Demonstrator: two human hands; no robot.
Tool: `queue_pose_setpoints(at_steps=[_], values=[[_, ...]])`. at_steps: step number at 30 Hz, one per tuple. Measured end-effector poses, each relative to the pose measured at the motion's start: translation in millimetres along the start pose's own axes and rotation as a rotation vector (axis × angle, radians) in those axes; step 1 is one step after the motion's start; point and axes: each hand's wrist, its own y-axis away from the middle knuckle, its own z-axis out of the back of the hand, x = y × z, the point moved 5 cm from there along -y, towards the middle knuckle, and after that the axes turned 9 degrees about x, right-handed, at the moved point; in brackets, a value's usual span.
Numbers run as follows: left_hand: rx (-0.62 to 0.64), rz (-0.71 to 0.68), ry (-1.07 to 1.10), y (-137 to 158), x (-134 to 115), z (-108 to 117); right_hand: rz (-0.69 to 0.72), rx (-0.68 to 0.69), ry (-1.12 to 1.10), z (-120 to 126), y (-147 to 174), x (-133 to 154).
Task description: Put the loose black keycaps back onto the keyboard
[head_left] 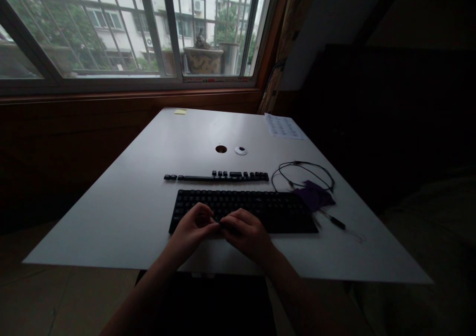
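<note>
Evidently the handwork is partway along: both hands are over the near edge of the keyboard [267,211], left of its middle. The left hand [194,226] has thumb and fingers curled toward each other, and the right hand [246,231] bends in until the fingertips of the two nearly meet. Something small and dark may be pinched between them, but I cannot tell.

The keyboard lies flat on the tabletop [122,197], long side toward the person: black, rectangular, with rows of keys in place along its far and middle parts. Its near right stretch looks plain and dark, too dim to show whether keys are missing.

By its right end lies a thin tool [337,222] with a black handle, and a purple cloth [314,196] overlaps that corner. Just beyond the keyboard, loose keys [235,174] and a long bar [198,178] are lined up; these are off the board, so I judge the work unfinished. Right of them loops a cable [296,163]. Farther back lie a round cover [241,151] and a paper sheet [284,126].
</note>
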Motion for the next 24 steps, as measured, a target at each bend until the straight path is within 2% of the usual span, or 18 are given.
queue_pose_setpoints(at_steps=[7, 12, 15, 21, 24], values=[[-0.001, 0.003, -0.014, -1, -4, -2, 0.003, 0.020, 0.002, -1, 2, -1], [0.001, -0.017, -0.117, -3, -5, -2, 0.008, 0.028, 0.002, 3, 0, -1], [-0.001, -0.047, -0.191, -2, -11, 3, -0.044, 0.035, 0.007, 10, 0, -8], [-0.203, -0.241, -0.535, 10, -39, 34, -0.197, 0.100, 0.075, 21, 9, -28], [-0.282, -0.306, -0.696, 15, -40, 48, -0.219, 0.116, 0.114, 20, 11, -30]])
